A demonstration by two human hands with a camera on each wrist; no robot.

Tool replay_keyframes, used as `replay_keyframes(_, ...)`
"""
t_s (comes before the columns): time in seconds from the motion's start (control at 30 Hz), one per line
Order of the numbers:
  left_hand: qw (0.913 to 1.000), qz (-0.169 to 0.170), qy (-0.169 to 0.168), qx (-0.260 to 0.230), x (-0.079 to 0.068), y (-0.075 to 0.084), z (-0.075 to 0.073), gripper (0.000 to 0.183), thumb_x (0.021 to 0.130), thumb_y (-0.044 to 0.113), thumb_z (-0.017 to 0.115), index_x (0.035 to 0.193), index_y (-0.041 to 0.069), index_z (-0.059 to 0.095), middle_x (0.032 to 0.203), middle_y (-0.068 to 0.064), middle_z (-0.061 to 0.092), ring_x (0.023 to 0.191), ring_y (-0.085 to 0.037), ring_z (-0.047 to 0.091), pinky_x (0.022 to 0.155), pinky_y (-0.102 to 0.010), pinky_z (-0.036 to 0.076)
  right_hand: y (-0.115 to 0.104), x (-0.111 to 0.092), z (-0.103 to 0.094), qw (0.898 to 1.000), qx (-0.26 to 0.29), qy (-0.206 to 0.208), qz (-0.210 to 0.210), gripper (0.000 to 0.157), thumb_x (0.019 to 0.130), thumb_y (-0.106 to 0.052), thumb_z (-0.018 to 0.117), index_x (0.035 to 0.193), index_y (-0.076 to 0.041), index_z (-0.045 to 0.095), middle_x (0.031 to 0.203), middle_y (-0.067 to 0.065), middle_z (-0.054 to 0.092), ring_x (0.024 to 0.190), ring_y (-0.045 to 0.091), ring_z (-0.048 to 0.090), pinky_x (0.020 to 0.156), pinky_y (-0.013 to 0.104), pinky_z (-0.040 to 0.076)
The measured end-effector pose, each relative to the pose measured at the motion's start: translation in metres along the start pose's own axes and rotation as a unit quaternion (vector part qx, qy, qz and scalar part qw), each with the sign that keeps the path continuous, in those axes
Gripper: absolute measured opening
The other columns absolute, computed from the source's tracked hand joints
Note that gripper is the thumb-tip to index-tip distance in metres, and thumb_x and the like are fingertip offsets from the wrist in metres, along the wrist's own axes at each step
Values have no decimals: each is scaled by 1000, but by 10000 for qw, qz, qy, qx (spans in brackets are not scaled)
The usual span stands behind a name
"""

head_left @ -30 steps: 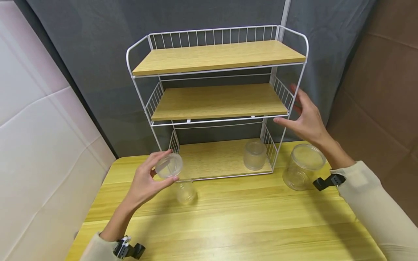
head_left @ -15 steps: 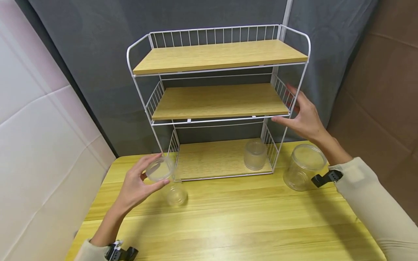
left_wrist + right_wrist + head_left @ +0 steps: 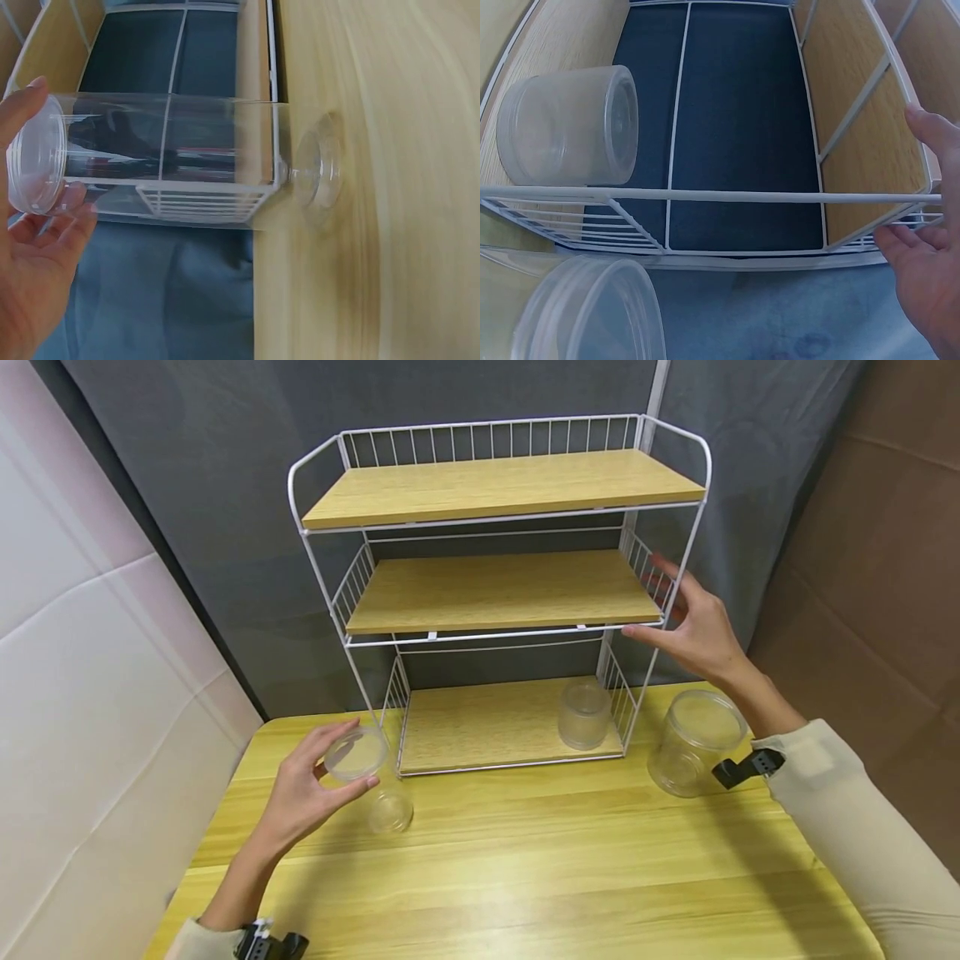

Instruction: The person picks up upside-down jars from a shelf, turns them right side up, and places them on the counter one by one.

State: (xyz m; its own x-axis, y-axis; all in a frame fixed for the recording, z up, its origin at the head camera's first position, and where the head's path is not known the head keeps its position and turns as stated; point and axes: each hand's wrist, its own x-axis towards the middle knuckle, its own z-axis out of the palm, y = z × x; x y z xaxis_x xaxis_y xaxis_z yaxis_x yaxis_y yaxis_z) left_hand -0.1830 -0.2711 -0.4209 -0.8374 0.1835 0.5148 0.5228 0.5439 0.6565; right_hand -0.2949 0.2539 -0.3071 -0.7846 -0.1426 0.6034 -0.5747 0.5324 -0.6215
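At the rack's front left, my left hand holds a tall clear jar by its translucent lid, thumb and fingers on opposite sides. The jar is upright; whether its base touches the table, I cannot tell. My right hand grips the right side of a white wire rack at its middle shelf. Its thumb lies at the shelf's front edge and its fingers reach the side wires. On the bottom shelf, at the right, sits a short translucent jar.
A wide clear jar stands on the wooden table, right of the rack and below my right forearm. Dark fabric hangs behind. A white panel stands at left, a brown one at right.
My left hand and the tall jar have moved left, away from the bottom shelf's front. My right hand's fingers have come in closer to the rack's side wires.
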Motion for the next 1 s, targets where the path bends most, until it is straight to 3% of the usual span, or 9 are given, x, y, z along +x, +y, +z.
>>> replay_keyframes(0.3,9999,-110,-50,114,-3,-8,-1,81,75,1,94,148,1,58,136,-18,61,116,-6,57,92,-7,50,0,1,0,10000,48,-31,-3,92,78,0,92,157,-5,48,145,23,62,132,39,63,105,20,53)
replay_keyframes(0.57,9994,-185,-140,241,-4,-8,-2,87,76,5,94,153,2,53,136,-18,61,116,-10,57,92,-6,48,1,1,0,9997,227,-26,-62,90,78,4,91,156,-3,48,146,24,62,135,40,60,105,17,51)
replay_keyframes(0.7,9988,-42,-114,464,-3,-6,-2,92,73,6,96,154,3,52,135,-17,63,115,-12,57,90,-7,45,1,0,0,9998,191,-7,-84,89,78,3,91,156,-3,48,146,24,62,135,40,61,105,17,51)
replay_keyframes(0.87,9976,309,164,597,0,0,-3,97,66,3,98,153,6,55,143,-17,63,133,-12,53,108,-11,34,0,-1,0,9999,144,2,-61,89,78,2,92,156,-3,49,147,23,62,134,39,61,103,15,51)
replay_keyframes(1.0,9963,516,384,576,5,9,-4,102,63,1,98,154,9,54,149,-19,59,141,-15,49,114,-12,29,0,-1,0,9999,167,6,-24,88,79,2,91,156,-3,48,147,23,61,135,39,61,103,15,51)
